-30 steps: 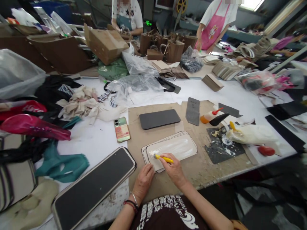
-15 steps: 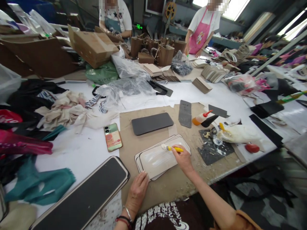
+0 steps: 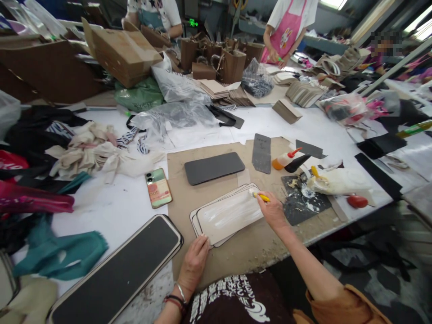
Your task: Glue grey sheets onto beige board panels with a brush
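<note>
My right hand point(image 3: 274, 210) is closed around a small yellow-handled brush point(image 3: 262, 196), its pale bristles on the far right end of a beige panel point(image 3: 229, 216) with rounded corners. White wet streaks run along the panel's face. Under it lie one or more similar panels, their dark edges showing. My left hand point(image 3: 195, 256) rests with fingertips on the panel's near left corner; the fingers lie flat and hold nothing. Behind the panel is a dark grey rounded board point(image 3: 214, 168). To the right, white paste is smeared on a dark sheet point(image 3: 299, 216).
A phone point(image 3: 158, 188) and a long black panel point(image 3: 118, 274) lie to the left. On the right are a glue bottle point(image 3: 283, 160), a white bag point(image 3: 344, 182) and a red object point(image 3: 357, 201). Two people stand across the table behind brown bags point(image 3: 232, 65).
My right hand has moved the brush rightward along the panel to its far end. My left hand stays at the corner. The view has tilted slightly down.
</note>
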`<act>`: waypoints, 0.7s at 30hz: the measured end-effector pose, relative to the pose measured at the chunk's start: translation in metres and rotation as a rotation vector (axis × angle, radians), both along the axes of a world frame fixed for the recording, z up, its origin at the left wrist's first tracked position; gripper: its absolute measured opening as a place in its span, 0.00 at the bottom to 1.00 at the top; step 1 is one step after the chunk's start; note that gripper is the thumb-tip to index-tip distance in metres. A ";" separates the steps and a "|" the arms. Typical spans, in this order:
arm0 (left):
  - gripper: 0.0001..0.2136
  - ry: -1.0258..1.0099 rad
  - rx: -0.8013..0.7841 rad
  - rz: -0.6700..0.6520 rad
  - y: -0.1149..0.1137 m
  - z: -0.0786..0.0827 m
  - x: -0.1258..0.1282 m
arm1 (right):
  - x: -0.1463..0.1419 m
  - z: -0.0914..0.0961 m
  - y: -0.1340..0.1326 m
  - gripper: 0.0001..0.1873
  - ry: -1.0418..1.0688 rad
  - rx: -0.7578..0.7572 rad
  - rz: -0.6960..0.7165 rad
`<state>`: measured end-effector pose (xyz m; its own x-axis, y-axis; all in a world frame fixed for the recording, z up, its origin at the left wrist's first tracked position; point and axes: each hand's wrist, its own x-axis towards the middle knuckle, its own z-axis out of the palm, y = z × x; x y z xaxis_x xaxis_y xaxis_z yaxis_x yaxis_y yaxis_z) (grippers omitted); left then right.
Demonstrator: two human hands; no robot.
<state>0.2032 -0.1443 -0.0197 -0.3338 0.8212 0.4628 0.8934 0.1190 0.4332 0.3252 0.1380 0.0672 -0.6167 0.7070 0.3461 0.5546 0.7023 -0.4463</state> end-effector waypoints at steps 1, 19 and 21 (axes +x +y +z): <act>0.11 0.001 -0.007 -0.005 0.000 0.001 0.000 | -0.007 0.001 -0.008 0.15 0.007 -0.017 0.040; 0.08 -0.084 -0.026 -0.004 0.000 0.006 -0.001 | -0.009 0.010 -0.125 0.08 0.146 -0.438 0.277; 0.07 -0.083 -0.028 0.004 0.001 0.007 -0.001 | 0.006 0.007 -0.103 0.10 0.134 -0.345 0.163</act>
